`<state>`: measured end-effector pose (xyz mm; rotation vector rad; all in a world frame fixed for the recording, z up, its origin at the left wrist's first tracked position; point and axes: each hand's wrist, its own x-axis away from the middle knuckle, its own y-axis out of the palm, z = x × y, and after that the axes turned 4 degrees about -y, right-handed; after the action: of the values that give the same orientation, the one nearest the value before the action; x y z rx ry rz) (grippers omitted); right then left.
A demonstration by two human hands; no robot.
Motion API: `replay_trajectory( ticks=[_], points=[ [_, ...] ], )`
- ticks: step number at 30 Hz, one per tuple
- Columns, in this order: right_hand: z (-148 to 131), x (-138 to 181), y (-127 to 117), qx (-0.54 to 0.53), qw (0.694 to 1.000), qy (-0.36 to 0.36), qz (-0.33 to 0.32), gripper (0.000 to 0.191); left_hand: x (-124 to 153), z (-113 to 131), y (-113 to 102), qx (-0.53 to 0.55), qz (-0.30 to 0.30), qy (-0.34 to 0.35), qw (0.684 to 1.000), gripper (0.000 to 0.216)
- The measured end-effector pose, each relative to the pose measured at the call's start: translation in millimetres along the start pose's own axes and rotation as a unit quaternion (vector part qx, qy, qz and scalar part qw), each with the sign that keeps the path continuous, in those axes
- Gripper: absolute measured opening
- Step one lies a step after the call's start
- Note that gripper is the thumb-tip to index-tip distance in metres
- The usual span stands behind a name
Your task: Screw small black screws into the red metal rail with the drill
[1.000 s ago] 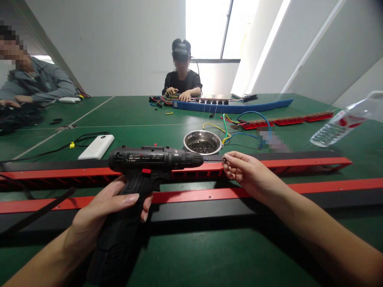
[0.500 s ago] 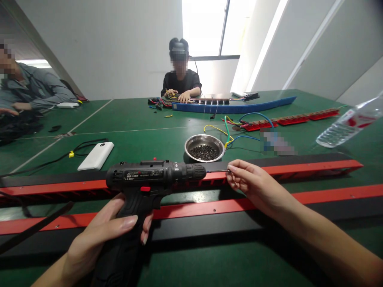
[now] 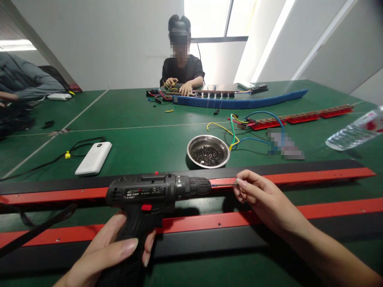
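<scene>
My left hand [image 3: 110, 243] is wrapped around the grip of a black cordless drill [image 3: 143, 193], which lies level and points right. A long, thin driver bit [image 3: 223, 185] sticks out of its chuck. At the bit's tip, my right hand [image 3: 257, 195] is closed in a pinch on a small screw, mostly hidden by the thumb and fingertips. Beyond the chuck stands a metal bowl [image 3: 191, 156] with many small dark screws [image 3: 209, 155] in it. Below the drill runs a long red and black bar [image 3: 194, 235], with screws set along its red strip.
A second red and black bar [image 3: 332, 175] lies behind the drill. Farther back are a white power bank [image 3: 94, 158], loose wires [image 3: 233, 127], a plastic bottle [image 3: 356, 129] and a long blue strip [image 3: 239, 103]. Across the green table [image 3: 143, 135] a person [image 3: 182, 69] handles wired parts.
The view has tilted down slightly, so the far things sit higher. Both hands and the drill sit slightly lower and to the right in view; the pinch at the bit's tip continues.
</scene>
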<state>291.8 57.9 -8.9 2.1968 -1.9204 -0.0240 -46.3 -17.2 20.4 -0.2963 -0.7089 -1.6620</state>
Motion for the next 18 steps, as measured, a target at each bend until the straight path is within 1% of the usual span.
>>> replay_trajectory(
  ticks=[4, 11, 13, 18],
  points=[
    [-2.7, 0.7, 0.9, 0.002, 1.000, 0.001, 0.006, 0.026, -1.9, 2.9, -1.4, -0.027, -0.007, -0.007, 1.000, 0.022],
    [-7.7, 0.7, 2.8, -0.018, 1.000, -0.007, 0.001, 0.027, -2.1, 4.2, -0.9, -0.044, -0.016, 0.017, 0.999, 0.026],
    [-7.6, 0.2, 2.2, -0.041, 0.999, -0.004, -0.004, 0.026, -3.1, 3.7, -0.5, -0.059, -0.026, 0.034, 0.997, 0.026],
    [-6.0, -0.5, -1.0, -0.116, 0.993, 0.017, -0.011, 0.024, -6.6, 1.6, 1.6, -0.118, -0.058, 0.100, 0.986, 0.029]
  ],
)
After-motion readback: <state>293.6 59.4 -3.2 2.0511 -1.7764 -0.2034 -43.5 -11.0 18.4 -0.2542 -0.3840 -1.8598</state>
